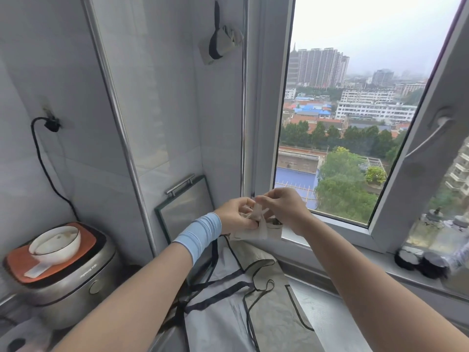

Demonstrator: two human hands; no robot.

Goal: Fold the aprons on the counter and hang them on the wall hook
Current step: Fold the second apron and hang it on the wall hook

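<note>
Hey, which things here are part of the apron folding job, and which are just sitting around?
Job: apron bundle, gripped by left hand and right hand; flat apron beneath; hung apron above.
Lying about: rice cooker, bowl, glass board, jars.

Aprons: matt cloth, creased, dark tape edging. Rice cooker body: brushed metal, satin sheen. Bowl: glossy glaze. Wall tiles: smooth, glossy.

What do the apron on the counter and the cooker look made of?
Apron: thin woven cloth, perhaps cotton, matte beige with dark binding; it wrinkles softly. Cooker: brushed metal body, likely stainless steel, judging by its dull sheen.
</note>
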